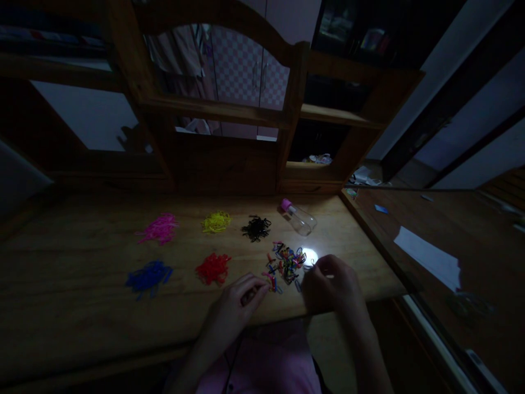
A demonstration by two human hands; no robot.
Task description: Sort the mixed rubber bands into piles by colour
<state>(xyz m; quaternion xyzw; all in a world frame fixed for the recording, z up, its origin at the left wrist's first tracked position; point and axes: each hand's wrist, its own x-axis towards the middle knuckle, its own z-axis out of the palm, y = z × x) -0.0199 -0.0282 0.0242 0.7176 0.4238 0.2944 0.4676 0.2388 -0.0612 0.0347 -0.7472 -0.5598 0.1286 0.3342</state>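
Observation:
My left hand has its fingers drawn together at the near left edge of a pile of mixed-colour rubber bands. Pink, red, yellow and blue bands lie at its fingertips; whether any is gripped is hard to tell. On the pile's right, my right hand is closed in a pinch, with a thin dark rubber band showing at the fingertips. Sorted by colour, further bands form a red pile, a blue pile, a pink pile, a yellow pile and a black pile.
A clear bottle with a pink cap lies on its side behind the mixed pile. Bright light spots the wooden table beside my right hand. Wooden shelving rises at the back. White paper lies on the brown surface at right.

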